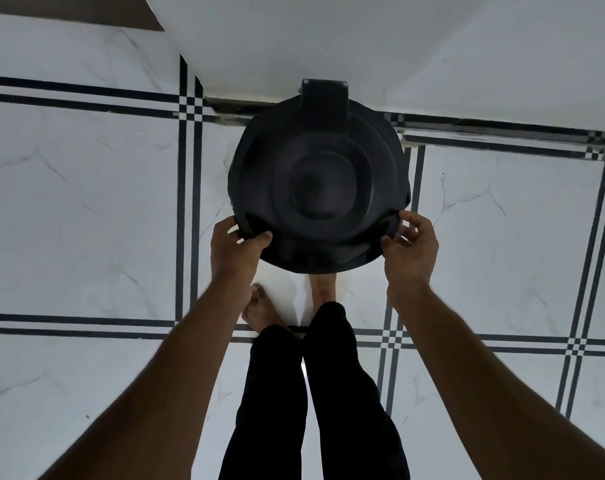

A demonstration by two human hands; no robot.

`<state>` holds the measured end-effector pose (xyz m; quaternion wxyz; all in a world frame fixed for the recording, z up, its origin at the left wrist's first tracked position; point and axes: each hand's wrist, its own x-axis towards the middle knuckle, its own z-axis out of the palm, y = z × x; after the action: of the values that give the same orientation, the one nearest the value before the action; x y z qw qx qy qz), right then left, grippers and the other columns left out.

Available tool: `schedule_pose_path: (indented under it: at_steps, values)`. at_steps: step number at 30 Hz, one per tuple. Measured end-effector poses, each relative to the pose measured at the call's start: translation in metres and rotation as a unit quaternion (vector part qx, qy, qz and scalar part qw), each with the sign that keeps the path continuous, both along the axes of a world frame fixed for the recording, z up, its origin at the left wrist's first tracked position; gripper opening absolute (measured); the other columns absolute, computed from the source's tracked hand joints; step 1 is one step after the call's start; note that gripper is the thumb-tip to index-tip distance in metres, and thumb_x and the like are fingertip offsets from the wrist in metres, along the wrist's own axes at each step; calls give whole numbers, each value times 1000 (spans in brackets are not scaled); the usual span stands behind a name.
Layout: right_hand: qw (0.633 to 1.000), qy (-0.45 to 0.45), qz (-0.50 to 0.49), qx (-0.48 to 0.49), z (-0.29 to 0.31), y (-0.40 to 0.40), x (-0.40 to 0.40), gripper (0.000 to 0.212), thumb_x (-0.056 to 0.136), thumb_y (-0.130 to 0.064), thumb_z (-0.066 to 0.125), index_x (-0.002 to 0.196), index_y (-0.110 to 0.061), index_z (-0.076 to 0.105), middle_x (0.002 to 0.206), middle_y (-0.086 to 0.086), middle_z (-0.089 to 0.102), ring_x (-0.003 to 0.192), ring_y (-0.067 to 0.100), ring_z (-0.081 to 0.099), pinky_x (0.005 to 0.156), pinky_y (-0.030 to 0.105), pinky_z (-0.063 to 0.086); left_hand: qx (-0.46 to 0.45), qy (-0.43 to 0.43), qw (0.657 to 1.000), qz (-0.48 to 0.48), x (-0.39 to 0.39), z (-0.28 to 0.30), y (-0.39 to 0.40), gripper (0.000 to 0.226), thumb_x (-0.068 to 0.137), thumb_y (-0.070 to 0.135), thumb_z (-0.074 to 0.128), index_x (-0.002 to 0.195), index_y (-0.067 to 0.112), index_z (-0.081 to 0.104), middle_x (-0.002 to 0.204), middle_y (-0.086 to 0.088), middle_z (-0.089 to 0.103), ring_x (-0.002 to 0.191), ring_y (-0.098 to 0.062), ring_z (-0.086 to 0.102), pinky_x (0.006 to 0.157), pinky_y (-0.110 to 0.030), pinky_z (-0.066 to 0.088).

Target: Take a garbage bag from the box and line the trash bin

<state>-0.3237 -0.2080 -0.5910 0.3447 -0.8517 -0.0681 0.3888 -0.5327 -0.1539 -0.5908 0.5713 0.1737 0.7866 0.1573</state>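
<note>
Both hands, the left hand (237,245) and right hand (410,242), pinch opposite sides of the black trash bin (318,188) rim, apparently seating a dark liner there.

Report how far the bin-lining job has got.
Done: nothing that shows. The black trash bin stands on the tiled floor by the wall, lid apparently on.
In hand: the left hand and the right hand both grip the lid's near rim, likely to take it off.
Left: no box or garbage bag is in view, so fetching a bag and lining the bin remain.
</note>
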Motion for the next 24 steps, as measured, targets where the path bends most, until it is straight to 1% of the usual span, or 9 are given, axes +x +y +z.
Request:
schedule_pose_path:
  at_steps: [5, 9, 11, 13, 15, 17, 20, 22, 24]
  values:
    - [1000, 3, 11, 17, -5, 12, 0, 48, 86, 8, 66, 124, -21, 59, 125, 3, 63, 108, 22, 64, 88, 32, 59, 24, -2, 1000, -20, -6, -2, 14, 64, 83, 11, 80, 140, 16, 51, 134, -8, 65, 117, -27, 63, 104, -45, 52]
    - [999, -4, 31, 15, -11, 26, 1, 51, 86, 9, 65, 124, -23, 54, 122, 0, 60, 102, 18, 62, 71, 14, 56, 44, 13, 998, -33, -3, 1, 23, 61, 85, 12, 78, 140, 15, 52, 134, -8, 65, 113, -24, 63, 106, -43, 51]
    - [999, 3, 50, 11, -16, 31, 3, 53, 86, 11, 63, 124, -23, 51, 117, -1, 57, 95, 17, 62, 63, 11, 54, 63, 40, 996, -58, -2, 3, 25, 58, 87, 15, 76, 140, 13, 54, 135, -6, 64, 111, -22, 62, 105, -37, 49]
    - [997, 4, 72, 5, -20, 33, 5, 55, 85, 13, 62, 125, -23, 48, 113, -2, 55, 87, 14, 60, 56, 7, 51, 74, 58, 992, -79, -2, 4, 25, 56, 89, 17, 75, 140, 11, 54, 135, -7, 64, 117, -24, 62, 102, -35, 47]
    - [996, -1, 89, 2, -23, 33, 7, 56, 85, 12, 62, 125, -23, 47, 112, -3, 54, 87, 15, 60, 54, 6, 50, 70, 50, 993, -83, -3, 1, 25, 57, 89, 19, 75, 141, 12, 52, 133, -5, 65, 114, -22, 63, 97, -33, 49]
    - [995, -7, 104, 3, -26, 31, 9, 55, 86, 9, 64, 126, -24, 46, 114, -3, 55, 92, 18, 61, 60, 10, 53, 56, 41, 994, -86, -6, -2, 26, 59, 88, 19, 76, 141, 14, 51, 126, -3, 65, 107, -18, 61, 93, -30, 48]
    - [992, 5, 124, 1, -26, 29, 12, 57, 86, 8, 65, 125, -27, 42, 120, 2, 56, 97, 23, 63, 78, 26, 61, 28, 2, 998, -62, -11, -5, 27, 60, 87, 16, 76, 141, 18, 49, 119, -6, 66, 115, -25, 63, 103, -41, 51]
    - [990, 24, 137, -3, -25, 28, 14, 57, 86, 8, 64, 123, -29, 40, 123, 5, 56, 99, 24, 63, 82, 30, 61, -3, -24, 998, -51, -13, -7, 28, 60, 89, 15, 75, 143, 17, 47, 126, -7, 63, 119, -27, 61, 106, -43, 51]
    - [988, 31, 152, -4, -23, 29, 14, 54, 87, 7, 63, 121, -28, 40, 125, 6, 55, 104, 25, 62, 85, 32, 60, -10, -8, 997, -73, -13, -6, 28, 64, 91, 21, 73, 147, 17, 43, 140, -8, 58, 126, -28, 57, 108, -43, 47]
